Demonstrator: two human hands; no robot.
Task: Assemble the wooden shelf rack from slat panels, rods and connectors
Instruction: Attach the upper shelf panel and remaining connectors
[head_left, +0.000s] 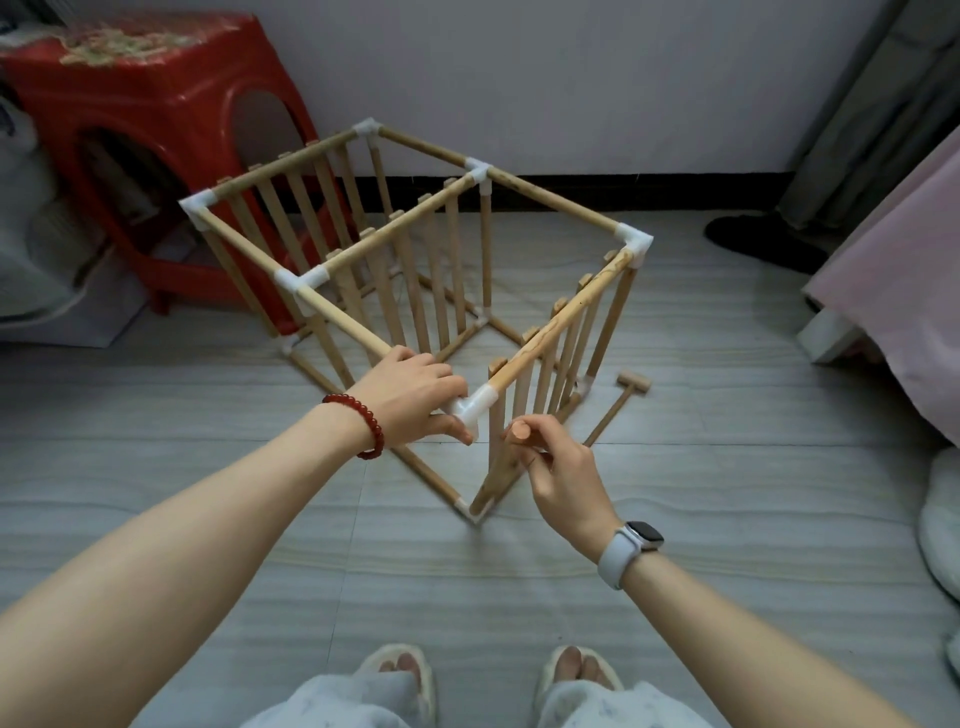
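The wooden rack (415, 260) stood on the pale striped floor (260, 519), a frame of rods joined at the corners by white connectors, with three slat panels set upright inside it; a red plastic stool (156, 130) stood just behind its far left corner, near the wall. The left hand (415, 397), a red bead bracelet (358, 423) on its wrist, gripped the nearest top corner connector (474, 410), fingers curled over it and thumb beneath. The right hand (558, 467), with a pale-strapped watch (631, 545) on its wrist, pinched the top end of a loose upright rod (501, 473) between thumb and curled fingers; that rod's foot sat at the white connector on the floor, and its head stood just beside the gripped connector, not yet seated in it. A small wooden mallet (618, 408) lay on the floor to the right of the rack. No lettering or brand could be read anywhere; the watch face was dark.
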